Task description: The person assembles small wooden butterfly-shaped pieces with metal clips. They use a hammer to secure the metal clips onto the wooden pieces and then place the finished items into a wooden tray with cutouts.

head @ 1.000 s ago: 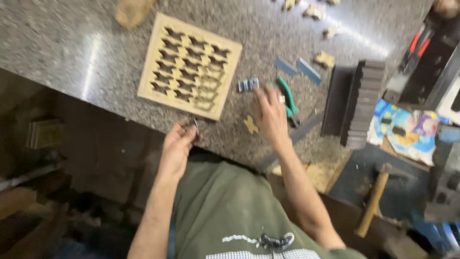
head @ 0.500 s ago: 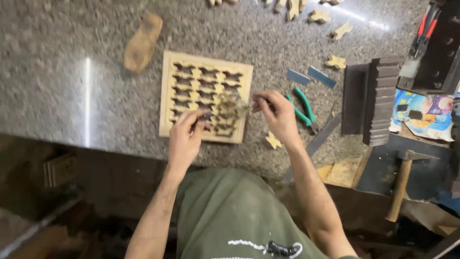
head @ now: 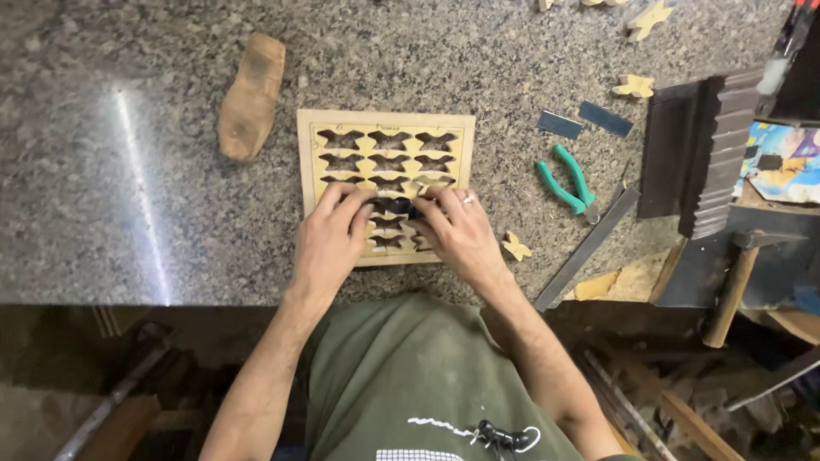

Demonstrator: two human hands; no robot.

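Left hand: my left hand [head: 329,239] lies over the near-left part of the wooden template board [head: 386,183], fingers curled down onto a small dark piece [head: 395,206] at one cutout; pinching it, as far as I can tell.
Right hand: my right hand [head: 457,232], ring on one finger, meets the left at the same dark piece, fingertips pressed on it.
Step in hand: I judge I am seating the piece in a butterfly-shaped cutout; best to line its wings with the hole, press evenly from both sides, and keep the board flat on the granite counter [head: 128,128].
Where the piece lies: between both sets of fingertips, in the board's middle rows.
Beside: a small wooden butterfly [head: 516,246] just right of my right hand.
Farther: green-handled pliers [head: 565,179] to the right, a wooden block [head: 251,96] left of the board.
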